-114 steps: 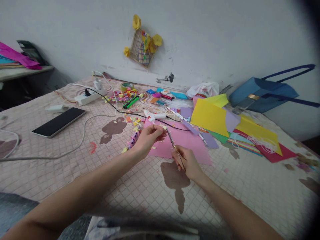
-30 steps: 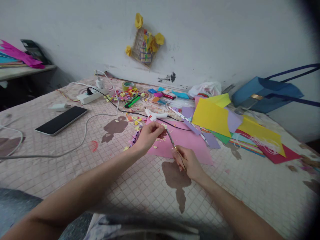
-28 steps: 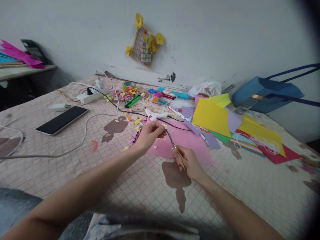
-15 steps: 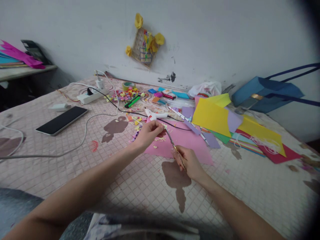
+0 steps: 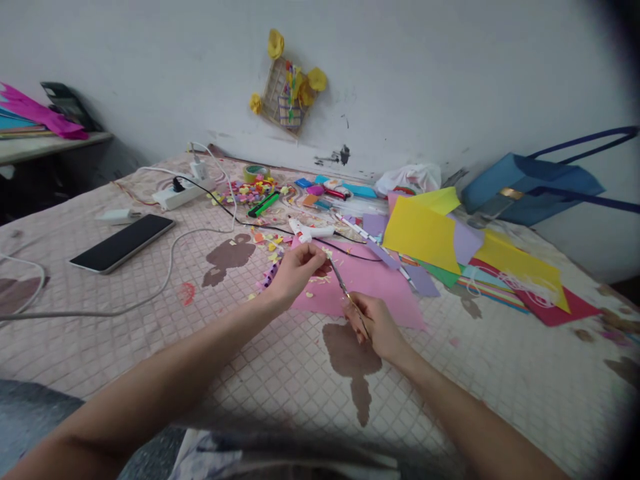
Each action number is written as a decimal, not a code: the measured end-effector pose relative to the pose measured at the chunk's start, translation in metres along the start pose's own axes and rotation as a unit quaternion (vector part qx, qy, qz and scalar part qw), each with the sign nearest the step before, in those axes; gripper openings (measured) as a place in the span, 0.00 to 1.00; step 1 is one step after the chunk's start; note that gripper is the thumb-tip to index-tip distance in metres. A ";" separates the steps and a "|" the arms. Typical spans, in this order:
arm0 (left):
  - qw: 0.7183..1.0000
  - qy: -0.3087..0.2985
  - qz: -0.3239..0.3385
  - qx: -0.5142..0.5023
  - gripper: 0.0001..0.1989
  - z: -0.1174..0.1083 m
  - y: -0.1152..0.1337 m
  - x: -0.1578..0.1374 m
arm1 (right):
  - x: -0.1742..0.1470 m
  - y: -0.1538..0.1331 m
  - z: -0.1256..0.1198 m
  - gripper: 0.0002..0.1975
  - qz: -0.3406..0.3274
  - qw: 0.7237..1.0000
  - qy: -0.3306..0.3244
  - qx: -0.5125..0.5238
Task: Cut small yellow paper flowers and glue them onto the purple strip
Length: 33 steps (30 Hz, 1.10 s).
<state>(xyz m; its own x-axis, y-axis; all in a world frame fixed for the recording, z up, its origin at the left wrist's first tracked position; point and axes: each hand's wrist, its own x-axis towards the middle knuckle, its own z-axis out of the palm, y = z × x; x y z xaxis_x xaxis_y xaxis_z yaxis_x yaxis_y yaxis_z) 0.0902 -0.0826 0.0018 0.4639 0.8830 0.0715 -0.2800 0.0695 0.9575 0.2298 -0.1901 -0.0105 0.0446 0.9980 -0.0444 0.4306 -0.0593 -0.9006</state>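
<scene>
My right hand point(image 5: 373, 323) is closed around a slim pair of scissors point(image 5: 339, 275), seen nearly edge-on, with grey blades and a gold-coloured handle. The blades point up and left toward my left hand point(image 5: 303, 267). Thumb and fingers of that hand are pinched on a tiny pale yellow paper piece point(image 5: 329, 254), close to the blade tips. Below both hands lies a pink paper sheet point(image 5: 385, 287) with small pale cuttings point(image 5: 310, 295) scattered on it. A white glue gun point(image 5: 313, 231) rests just beyond my left hand.
A phone point(image 5: 123, 244) and a white power strip point(image 5: 177, 195) with cables lie left. Colourful paper bits point(image 5: 250, 191), a green cutter point(image 5: 263, 205) and a tape roll point(image 5: 256, 173) are behind. Yellow sheets point(image 5: 423, 233) and a blue bag point(image 5: 533, 190) are on the right.
Both hands keep nearly the same pose, with the scissors still at the small paper piece. The whole view has shifted very slightly.
</scene>
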 end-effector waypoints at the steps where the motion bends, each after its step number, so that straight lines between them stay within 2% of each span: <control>1: 1.000 0.002 0.000 -0.004 0.07 0.000 -0.001 0.000 | 0.000 0.001 0.000 0.20 -0.002 1.000 0.001 -0.001; 10: 1.000 0.008 -0.014 0.008 0.09 -0.003 0.007 0.001 | 0.000 -0.001 -0.002 0.20 -0.004 1.000 0.000 -0.002; 22: 0.997 -0.004 0.014 0.074 0.05 -0.007 0.010 0.005 | 0.001 0.000 -0.001 0.19 -0.004 1.000 -0.004 -0.012; 33: 0.995 0.014 0.021 0.096 0.04 -0.003 0.012 0.002 | 0.000 0.002 0.000 0.18 0.000 1.000 -0.003 -0.007</control>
<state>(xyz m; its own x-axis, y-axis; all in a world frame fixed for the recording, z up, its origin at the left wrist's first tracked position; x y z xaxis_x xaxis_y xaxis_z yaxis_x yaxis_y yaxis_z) 0.0855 -0.0789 0.0124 0.4303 0.8964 0.1064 -0.1307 -0.0548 0.9899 0.2303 -0.1903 -0.0122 0.0395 0.9981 -0.0468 0.4439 -0.0595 -0.8941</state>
